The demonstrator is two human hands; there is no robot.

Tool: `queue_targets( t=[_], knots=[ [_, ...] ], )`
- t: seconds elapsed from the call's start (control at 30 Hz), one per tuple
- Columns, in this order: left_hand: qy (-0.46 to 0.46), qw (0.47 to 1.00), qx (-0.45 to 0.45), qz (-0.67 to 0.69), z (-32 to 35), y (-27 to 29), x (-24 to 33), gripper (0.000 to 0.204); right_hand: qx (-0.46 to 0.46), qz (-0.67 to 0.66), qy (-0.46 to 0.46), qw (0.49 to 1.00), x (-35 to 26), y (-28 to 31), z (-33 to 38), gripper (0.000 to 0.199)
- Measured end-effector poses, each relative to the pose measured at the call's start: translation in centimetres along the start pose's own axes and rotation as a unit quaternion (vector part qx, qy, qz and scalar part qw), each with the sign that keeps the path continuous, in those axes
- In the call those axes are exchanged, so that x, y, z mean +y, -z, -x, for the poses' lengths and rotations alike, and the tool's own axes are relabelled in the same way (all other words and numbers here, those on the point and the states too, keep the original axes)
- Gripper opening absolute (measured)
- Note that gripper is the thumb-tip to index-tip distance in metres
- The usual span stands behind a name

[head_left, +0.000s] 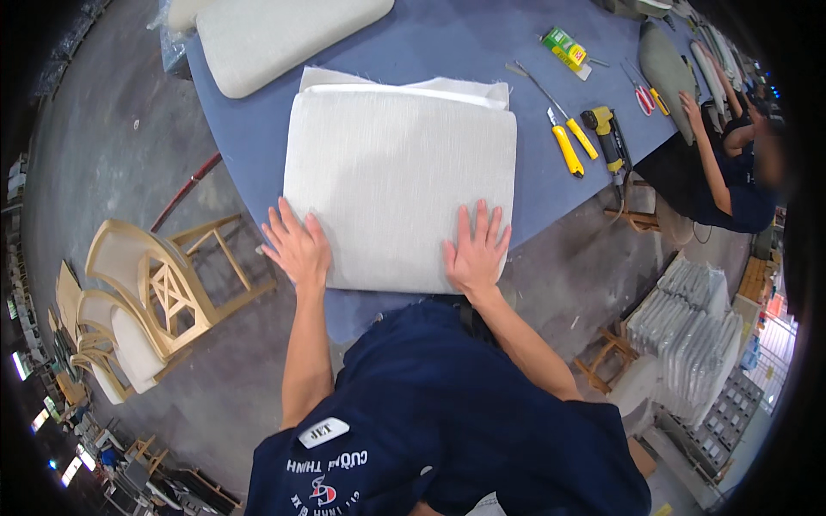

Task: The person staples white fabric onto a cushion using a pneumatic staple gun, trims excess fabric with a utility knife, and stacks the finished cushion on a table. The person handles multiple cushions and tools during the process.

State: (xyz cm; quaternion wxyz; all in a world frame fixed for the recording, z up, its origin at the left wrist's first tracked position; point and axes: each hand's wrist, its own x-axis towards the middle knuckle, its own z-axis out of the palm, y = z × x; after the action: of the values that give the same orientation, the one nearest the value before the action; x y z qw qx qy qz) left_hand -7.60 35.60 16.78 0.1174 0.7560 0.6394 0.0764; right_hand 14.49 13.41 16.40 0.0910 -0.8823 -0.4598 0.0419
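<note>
A square white fabric-covered seat cushion (396, 172) lies flat on the blue-covered worktable (447, 43). My left hand (297, 245) lies flat with spread fingers on the cushion's near left corner. My right hand (476, 249) presses palm-down on its near right edge, fingers apart. Loose white fabric (404, 83) sticks out from under the cushion's far edge. Neither hand holds anything.
Another pale cushion (275, 30) lies at the table's far left. Yellow-handled tools (572, 142), a yellow power tool (607, 133), a green box (564, 47) and red scissors (643, 96) lie to the right. Another person (731, 172) works at the right. Wooden chairs (146, 292) stand at the left; stacked pads (693, 331) at the right.
</note>
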Motion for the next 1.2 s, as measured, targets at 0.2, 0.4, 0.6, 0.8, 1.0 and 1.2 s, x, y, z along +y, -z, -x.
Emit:
queue_targets(
  t=[0.2,0.4,0.6,0.8,1.0,1.2],
  knots=[
    [-0.001,0.999,-0.021,0.044,-0.6,0.3,-0.5,0.066,-0.009,-0.015,-0.012,1.000,0.0,0.4,0.3,0.074],
    [0.086,0.991,-0.078,0.074,-1.2,2.6,0.2,0.062,0.011,-0.090,-0.103,0.991,1.6,1.1,-0.1,0.076],
    [0.074,0.990,-0.066,0.103,-1.3,2.2,-0.3,0.062,0.013,-0.090,-0.109,0.990,1.8,1.4,0.2,0.074],
    [0.087,0.988,-0.061,0.116,-0.9,2.5,-1.1,0.061,0.040,-0.215,-0.174,0.960,3.7,-0.4,-1.5,0.067],
    [0.051,0.991,-0.047,0.112,-1.2,1.5,-1.3,0.059,0.047,-0.203,-0.175,0.962,5.3,-1.5,-1.3,0.064],
    [0.107,0.981,-0.070,0.148,-0.9,3.3,-2.0,0.062,-0.004,-0.310,-0.250,0.917,4.4,0.8,-2.8,0.065]
  ],
)
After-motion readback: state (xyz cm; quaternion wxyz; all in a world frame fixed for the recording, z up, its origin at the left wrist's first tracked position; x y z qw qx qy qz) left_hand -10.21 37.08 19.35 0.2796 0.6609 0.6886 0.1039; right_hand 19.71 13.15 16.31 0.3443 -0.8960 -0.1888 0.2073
